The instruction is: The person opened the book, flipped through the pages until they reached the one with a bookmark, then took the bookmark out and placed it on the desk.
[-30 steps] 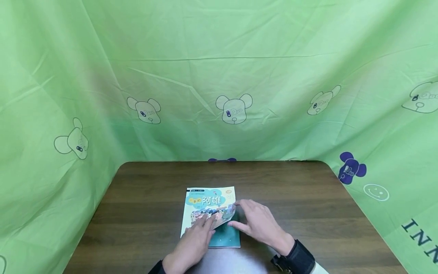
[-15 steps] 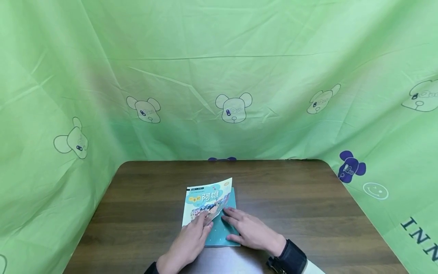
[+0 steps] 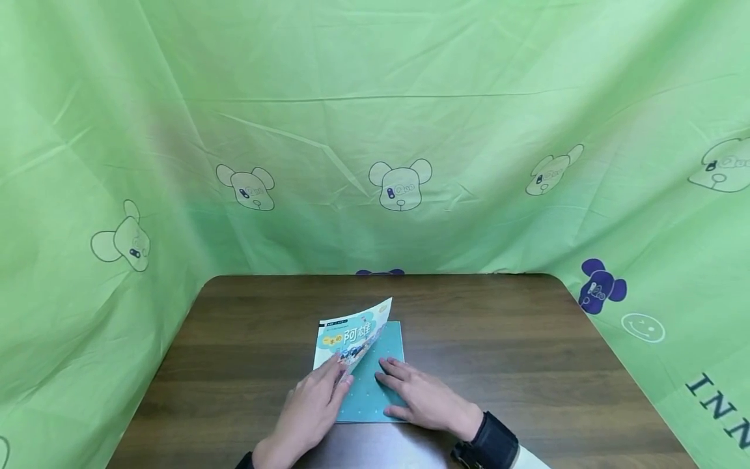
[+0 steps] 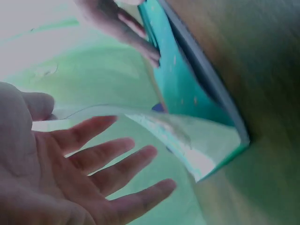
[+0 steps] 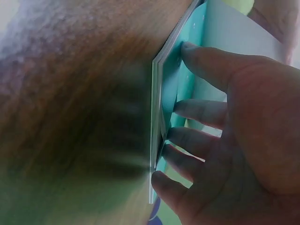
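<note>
Two hands are reaching in from the near side, one left hand (image 3: 310, 407) and one right hand (image 3: 428, 398), with one black band (image 3: 491, 441) circling the right wrist, and they are sharing one book (image 3: 366, 400) with one raised cover (image 3: 351, 331) on one table (image 3: 527, 365). One green cloth (image 3: 293, 65) is hanging behind and to both sides, and it is showing five outlined bear heads (image 3: 400, 190) (the rightmost is running out of view), two purple bear shapes (image 3: 603, 286), one smiling face (image 3: 643, 327) and, at the near right, three large letters (image 3: 717, 407).
</note>
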